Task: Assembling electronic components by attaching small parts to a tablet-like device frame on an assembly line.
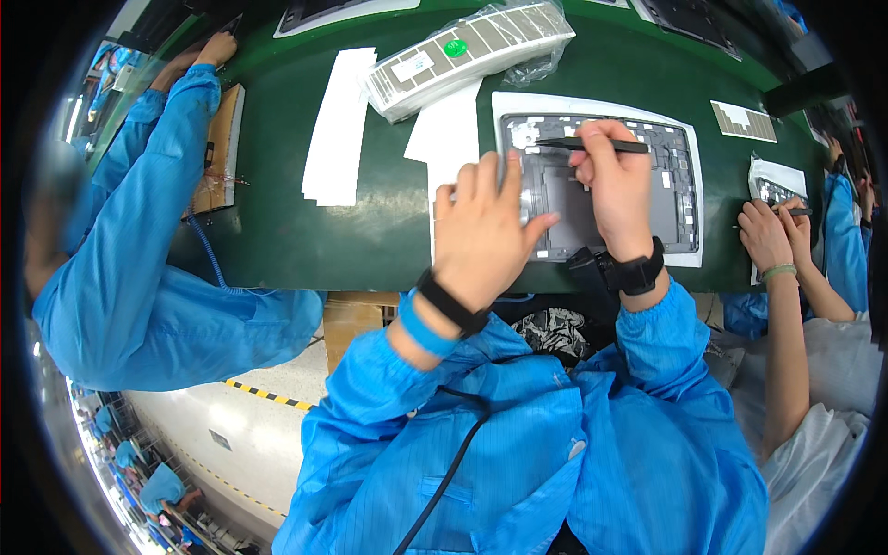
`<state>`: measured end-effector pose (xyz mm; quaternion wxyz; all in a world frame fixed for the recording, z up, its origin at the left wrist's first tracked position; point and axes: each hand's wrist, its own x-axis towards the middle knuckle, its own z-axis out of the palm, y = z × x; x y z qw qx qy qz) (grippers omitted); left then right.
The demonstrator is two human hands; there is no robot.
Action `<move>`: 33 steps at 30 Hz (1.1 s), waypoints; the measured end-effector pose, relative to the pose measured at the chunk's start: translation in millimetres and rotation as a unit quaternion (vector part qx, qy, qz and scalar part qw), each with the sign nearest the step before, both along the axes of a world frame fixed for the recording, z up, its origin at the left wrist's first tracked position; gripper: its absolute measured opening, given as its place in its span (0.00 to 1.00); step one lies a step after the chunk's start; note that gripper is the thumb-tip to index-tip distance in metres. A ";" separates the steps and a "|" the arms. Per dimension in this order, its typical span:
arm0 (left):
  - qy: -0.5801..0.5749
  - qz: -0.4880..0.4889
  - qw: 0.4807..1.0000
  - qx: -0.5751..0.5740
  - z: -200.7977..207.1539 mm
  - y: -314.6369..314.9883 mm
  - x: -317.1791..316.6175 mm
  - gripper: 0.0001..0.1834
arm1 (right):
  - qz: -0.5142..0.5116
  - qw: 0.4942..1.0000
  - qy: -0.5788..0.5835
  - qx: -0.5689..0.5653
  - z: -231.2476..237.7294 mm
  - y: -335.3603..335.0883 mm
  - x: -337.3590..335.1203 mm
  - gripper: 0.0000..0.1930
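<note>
A dark grey tablet housing (668, 199) lies inner side up on a white sheet (696, 199), with small parts and white pieces around its rim. My right hand (618, 190) is closed around slim black tweezers (578, 144). Their thin tip points left, over a whitish patch (525, 132) at the housing's far left corner. My left hand (486, 222) lies spread over the housing's left edge, its fingertips near that corner and its thumb stretched to the right. Nothing shows in its grasp.
Behind the housing, a plastic-wrapped stack of label sheets (472, 57) rests partly on white paper strips (340, 129). A small label sheet (743, 121) lies to the right. Co-workers' hands (772, 231) work at the right; another person's sleeve (157, 185) reaches in at left beside a board (222, 153).
</note>
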<state>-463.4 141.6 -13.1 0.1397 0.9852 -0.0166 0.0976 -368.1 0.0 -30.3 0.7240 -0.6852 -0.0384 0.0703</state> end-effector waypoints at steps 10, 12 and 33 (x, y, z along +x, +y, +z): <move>0.007 -0.022 0.994 -0.109 -14.8 48.3 -81.6 0.31 | 0.093 0.995 0.045 0.013 27.7 10.8 -56.9 0.10; 0.021 -0.016 0.996 -0.087 -23.6 42.3 -80.3 0.29 | 0.110 0.993 -0.005 -0.052 12.9 22.6 -55.4 0.10; 0.017 -0.012 0.994 -0.103 -27.9 45.0 -82.4 0.28 | 0.124 0.989 0.007 -0.077 0.4 36.4 -52.0 0.07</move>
